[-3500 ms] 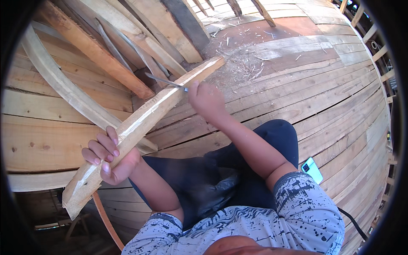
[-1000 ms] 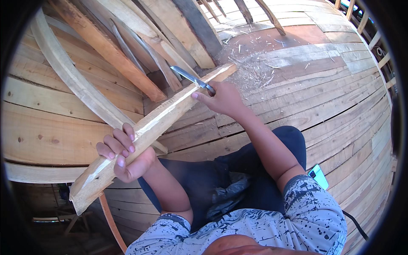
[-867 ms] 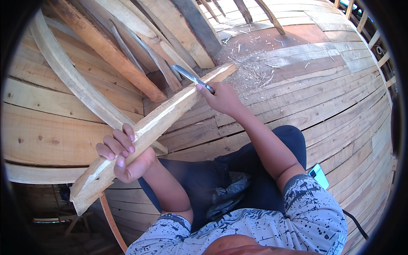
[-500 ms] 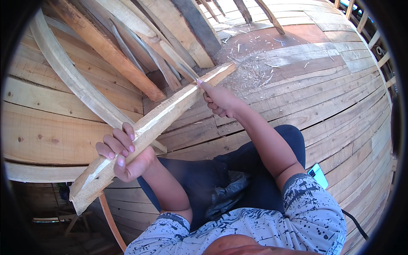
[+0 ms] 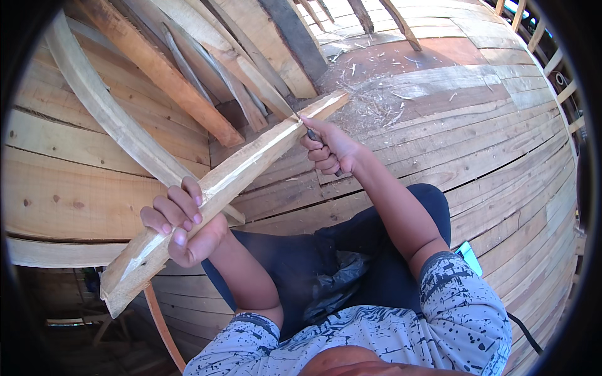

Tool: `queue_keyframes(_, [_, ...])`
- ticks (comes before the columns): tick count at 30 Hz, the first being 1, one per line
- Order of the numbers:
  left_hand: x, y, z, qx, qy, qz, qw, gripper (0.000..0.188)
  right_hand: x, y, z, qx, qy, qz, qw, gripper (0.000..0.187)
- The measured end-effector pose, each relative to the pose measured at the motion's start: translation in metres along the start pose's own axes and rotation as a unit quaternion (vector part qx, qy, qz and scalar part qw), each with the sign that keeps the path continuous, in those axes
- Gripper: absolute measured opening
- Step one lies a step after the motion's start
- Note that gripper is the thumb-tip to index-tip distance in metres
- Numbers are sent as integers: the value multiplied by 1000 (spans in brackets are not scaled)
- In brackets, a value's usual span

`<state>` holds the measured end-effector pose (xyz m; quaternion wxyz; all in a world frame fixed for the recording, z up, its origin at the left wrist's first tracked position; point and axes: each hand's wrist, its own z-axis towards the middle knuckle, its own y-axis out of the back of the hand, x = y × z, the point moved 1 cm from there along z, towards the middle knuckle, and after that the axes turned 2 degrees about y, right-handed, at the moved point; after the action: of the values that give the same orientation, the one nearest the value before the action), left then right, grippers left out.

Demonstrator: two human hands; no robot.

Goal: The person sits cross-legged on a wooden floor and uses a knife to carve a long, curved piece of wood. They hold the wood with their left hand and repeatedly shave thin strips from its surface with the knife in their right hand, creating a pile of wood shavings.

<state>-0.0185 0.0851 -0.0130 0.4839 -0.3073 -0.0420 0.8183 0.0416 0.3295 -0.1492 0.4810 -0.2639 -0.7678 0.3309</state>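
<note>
A long, rough-edged piece of wood lies slantwise before me, running from lower left to upper right, with a pale, freshly cut strip along its top. My left hand is wrapped round its lower part, fingers over the top and thumb on the near side. Near the far end, my right hand is closed round the dark handle of a knife. Its thin blade reaches the pale strip; most of it is hard to make out.
Several planks and beams lean together at the upper left, beside a curved timber. Wood shavings litter the plank floor beyond the far end. A light-blue phone lies by my right knee.
My right hand has shifted slightly to the right and turned, so the dark knife handle now shows. The left hand keeps its grip, and the wood has barely moved.
</note>
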Motion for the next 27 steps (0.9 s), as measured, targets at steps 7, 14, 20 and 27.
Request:
queue_keyframes(7, [1, 8, -1, -17, 1, -4, 1000, 21, -8, -9, 11, -340, 286, -507, 738, 64])
queue_keyframes(14, [1, 0, -1, -23, -1, 3, 1000, 21, -3, -10, 8, -359, 244, -505, 746, 73])
queue_keyframes(20, [1, 2, 0, -13, -1, 3, 1000, 21, 5, -25, -2, -269, 60, -253, 927, 65])
queue_keyframes(27, [2, 0, 1, -1, -2, -2, 1000, 21, 5, -6, -2, -88, -7, -90, 992, 64])
